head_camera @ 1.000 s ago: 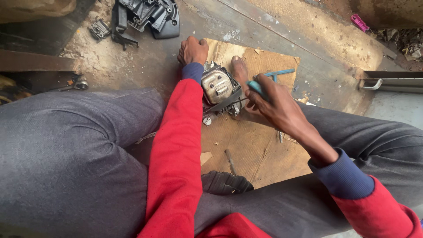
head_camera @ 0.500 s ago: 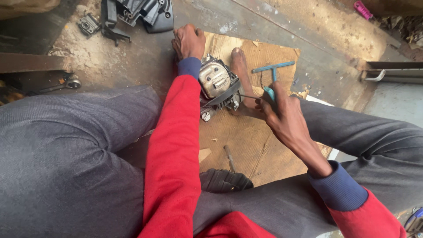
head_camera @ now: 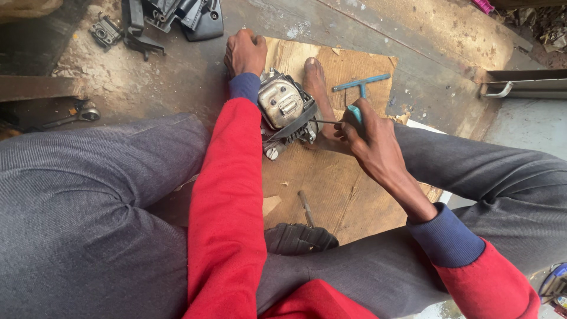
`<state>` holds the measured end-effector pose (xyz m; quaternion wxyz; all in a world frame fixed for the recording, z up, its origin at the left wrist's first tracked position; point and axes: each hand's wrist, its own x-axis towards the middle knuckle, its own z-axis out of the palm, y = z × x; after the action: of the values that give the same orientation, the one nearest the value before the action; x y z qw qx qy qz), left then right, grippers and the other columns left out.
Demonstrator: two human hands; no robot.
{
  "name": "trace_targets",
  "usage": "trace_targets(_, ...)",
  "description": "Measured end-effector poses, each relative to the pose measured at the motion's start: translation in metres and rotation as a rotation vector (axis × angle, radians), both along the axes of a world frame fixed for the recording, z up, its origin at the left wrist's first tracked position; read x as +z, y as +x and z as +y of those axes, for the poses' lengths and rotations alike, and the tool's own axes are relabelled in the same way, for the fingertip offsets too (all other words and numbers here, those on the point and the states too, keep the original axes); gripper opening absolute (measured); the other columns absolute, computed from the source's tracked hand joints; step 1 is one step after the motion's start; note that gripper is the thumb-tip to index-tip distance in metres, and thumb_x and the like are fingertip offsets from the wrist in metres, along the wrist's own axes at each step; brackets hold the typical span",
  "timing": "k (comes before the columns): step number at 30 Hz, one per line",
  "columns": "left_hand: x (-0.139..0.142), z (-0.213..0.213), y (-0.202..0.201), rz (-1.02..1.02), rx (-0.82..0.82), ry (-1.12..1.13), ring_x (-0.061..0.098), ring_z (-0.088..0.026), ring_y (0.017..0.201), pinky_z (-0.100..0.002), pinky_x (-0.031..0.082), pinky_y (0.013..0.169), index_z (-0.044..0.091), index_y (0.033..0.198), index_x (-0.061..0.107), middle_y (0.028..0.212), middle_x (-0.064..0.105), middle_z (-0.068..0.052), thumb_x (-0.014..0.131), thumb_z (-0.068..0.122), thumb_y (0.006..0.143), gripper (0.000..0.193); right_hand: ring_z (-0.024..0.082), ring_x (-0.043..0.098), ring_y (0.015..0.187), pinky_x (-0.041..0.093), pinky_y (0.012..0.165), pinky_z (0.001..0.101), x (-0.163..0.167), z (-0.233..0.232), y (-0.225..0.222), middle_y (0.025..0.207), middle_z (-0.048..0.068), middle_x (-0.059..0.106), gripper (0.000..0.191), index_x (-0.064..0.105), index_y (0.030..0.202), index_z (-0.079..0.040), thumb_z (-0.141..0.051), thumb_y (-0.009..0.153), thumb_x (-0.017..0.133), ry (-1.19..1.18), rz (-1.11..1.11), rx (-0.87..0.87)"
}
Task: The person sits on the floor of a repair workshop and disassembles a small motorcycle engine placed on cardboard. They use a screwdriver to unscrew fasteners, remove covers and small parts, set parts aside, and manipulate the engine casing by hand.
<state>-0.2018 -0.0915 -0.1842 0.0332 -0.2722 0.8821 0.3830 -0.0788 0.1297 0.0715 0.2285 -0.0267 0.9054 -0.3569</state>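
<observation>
A person sits on the floor with a small engine block (head_camera: 283, 112), metal-cased with a rounded silvery cover, just above the middle of the frame on a sheet of cardboard (head_camera: 331, 189). A bare foot (head_camera: 318, 88) presses against the engine's right side, bracing it. The left hand (head_camera: 245, 52), at upper centre, is closed into a loose fist and rests on the floor at the cardboard's upper left edge, just beside the engine; whether it grips anything cannot be told. The right hand (head_camera: 369, 139), right of centre, is curled around the teal handle of a slim screwdriver (head_camera: 333, 121) whose thin shaft runs left to the engine's side. A teal T-handle wrench (head_camera: 361, 84) lies on the cardboard just above that hand. A loose bolt or pin (head_camera: 305, 207) lies lower on the cardboard, near a black shoe (head_camera: 300, 238) at bottom centre. Dark plastic housing parts (head_camera: 177, 18) sit at upper left, and a spanner (head_camera: 71, 116) lies at the left edge.

Judging from this, the main risk is the screwdriver tip slipping off the engine: the shaft points toward the bare foot, so a slip under force could jab the toes or instep. The engine is held only by the foot, so it could also twist or tip, and the loose bolt could roll off and be lost.
</observation>
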Motion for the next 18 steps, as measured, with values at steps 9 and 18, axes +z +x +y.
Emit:
trace_targets(9,0.000,0.001,0.001,-0.073,0.006,0.035,0.065,-0.036,0.108,-0.047,0.051,0.092,0.015,0.108,0.072,0.115,0.067,-0.018,0.068,0.040,0.087,0.033,0.025,0.080,0.088,0.063,0.079,0.0388,-0.004,0.008,-0.001,0.096,0.017,0.079,0.015,0.060,0.109,0.002,-0.008,0.099,0.055,-0.022,-0.076,-0.059)
trace_targets(18,0.012,0.000,0.004,-0.127,0.024,0.095,0.063,-0.036,0.112,-0.049,0.050,0.091,0.018,0.109,0.072,0.119,0.066,-0.014,0.065,0.040,0.087,0.033,0.023,0.079,0.086,0.063,0.079,0.0375,-0.010,0.005,-0.008,0.099,0.018,0.079,0.038,0.075,0.119,-0.003,0.000,0.087,0.054,0.087,-0.006,0.056)
